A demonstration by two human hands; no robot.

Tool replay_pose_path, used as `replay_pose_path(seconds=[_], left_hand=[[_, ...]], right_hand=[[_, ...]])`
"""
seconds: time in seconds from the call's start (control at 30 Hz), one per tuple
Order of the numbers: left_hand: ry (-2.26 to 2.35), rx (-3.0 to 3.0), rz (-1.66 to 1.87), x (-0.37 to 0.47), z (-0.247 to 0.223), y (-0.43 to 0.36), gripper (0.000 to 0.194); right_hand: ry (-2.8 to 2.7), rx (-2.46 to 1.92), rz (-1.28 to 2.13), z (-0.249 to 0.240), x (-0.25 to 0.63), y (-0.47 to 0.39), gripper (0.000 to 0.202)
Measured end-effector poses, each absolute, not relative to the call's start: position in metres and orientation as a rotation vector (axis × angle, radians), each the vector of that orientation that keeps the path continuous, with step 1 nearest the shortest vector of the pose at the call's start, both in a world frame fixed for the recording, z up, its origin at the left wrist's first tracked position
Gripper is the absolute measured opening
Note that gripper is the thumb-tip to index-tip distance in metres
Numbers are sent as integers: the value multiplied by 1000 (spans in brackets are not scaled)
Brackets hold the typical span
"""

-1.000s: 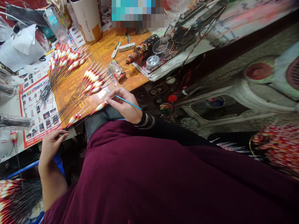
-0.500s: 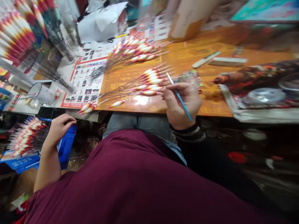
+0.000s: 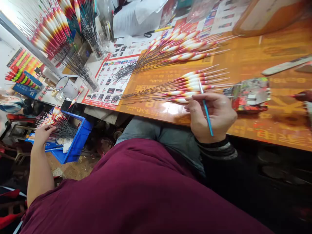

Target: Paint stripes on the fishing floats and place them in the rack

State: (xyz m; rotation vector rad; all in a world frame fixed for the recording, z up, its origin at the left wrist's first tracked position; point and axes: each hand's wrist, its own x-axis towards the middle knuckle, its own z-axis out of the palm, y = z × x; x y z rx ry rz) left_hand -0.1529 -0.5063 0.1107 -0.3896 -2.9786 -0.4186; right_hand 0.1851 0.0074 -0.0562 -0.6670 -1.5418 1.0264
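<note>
My left hand (image 3: 43, 134) reaches over the blue crate (image 3: 83, 135) at the left, thumb and fingers pinched on fishing floats. Which stems it holds is hard to separate from the pile of red, yellow and white floats (image 3: 55, 114) just beyond. My right hand (image 3: 214, 112), above the table edge, has a thin blue-handled paintbrush (image 3: 207, 115) lodged between its fingers, pale tip pointing up and away. Beside its fingertips lies a fanned row of floats (image 3: 192, 85), dark stems to the left. A second bunch of floats (image 3: 185, 47) rests farther back.
Clear cups of upright floats (image 3: 90, 79) and a white enamel mug (image 3: 67, 87) stand at the table's left end. Scissors (image 3: 158, 31) lie near papers at the back. Right of my right hand are a paint-smeared packet (image 3: 253, 94) and a flat stick (image 3: 285, 65).
My left hand has carried its few floats from beside the table edge leftward to the pile at the crate. The view has swung left. My right hand still holds the brush by the row.
</note>
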Motion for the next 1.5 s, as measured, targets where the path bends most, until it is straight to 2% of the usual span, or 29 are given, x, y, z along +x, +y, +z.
replay_pose_path(seconds=[0.33,0.67,0.83,1.03,1.17,1.27,1.33,1.43,1.5], left_hand=[[-2902,-350,-463,-202,56,-407,27],[-2893,-364,-552,-210,36,-397,26],[-2738,-360,-633,-203,58,-409,34],[-2268,-411,-1206,-194,124,-416,30],[-2057,-452,-1253,-195,181,-412,50],[-2035,-450,-1259,-185,206,-397,57],[-2009,-519,-1322,-168,209,-378,51],[-1883,-828,-1480,-129,196,-338,27],[-1876,-1066,-1423,-102,181,-309,21]], right_hand=[[-1601,-745,984,-63,188,7,31],[-1610,-747,986,-59,188,6,25],[-1603,-756,975,-59,186,4,27],[-1593,-737,932,-63,186,4,27],[-1624,-711,876,-67,188,5,26],[-1608,-695,876,-69,186,6,26],[-1589,-698,893,-69,185,6,27],[-1589,-656,933,-65,187,2,25],[-1597,-567,960,-62,192,-1,19]])
